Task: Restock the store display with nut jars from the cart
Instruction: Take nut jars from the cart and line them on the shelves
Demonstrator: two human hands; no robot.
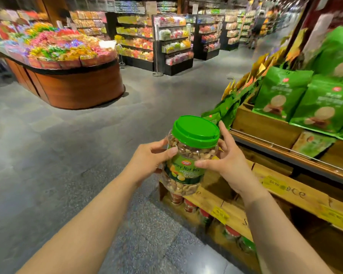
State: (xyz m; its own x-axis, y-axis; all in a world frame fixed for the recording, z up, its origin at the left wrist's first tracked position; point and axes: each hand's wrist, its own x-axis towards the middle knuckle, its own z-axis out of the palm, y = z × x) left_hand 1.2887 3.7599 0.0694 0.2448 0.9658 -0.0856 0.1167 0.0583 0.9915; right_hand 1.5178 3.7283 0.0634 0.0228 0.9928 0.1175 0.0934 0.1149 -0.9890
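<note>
— Where is the person standing?
— Beside the wooden display [265,123], which is carrying green bags above and jars on its lowest shelf.

— And the nut jar [188,155]?
— It is being held upright in mid-air, near the display's corner. The left hand [149,157] and right hand [230,163] are clasping its sides, probably steadying it for shelving.

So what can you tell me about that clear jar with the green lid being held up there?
The clear plastic jar with the green lid is full of mixed nuts and wears a green label reading "Nut Mix". Its lid is on. It is held in the air, roughly upright and leaning slightly, beside the wooden display shelf. The left hand and the right hand grip its sides, thumbs across the front.
</note>
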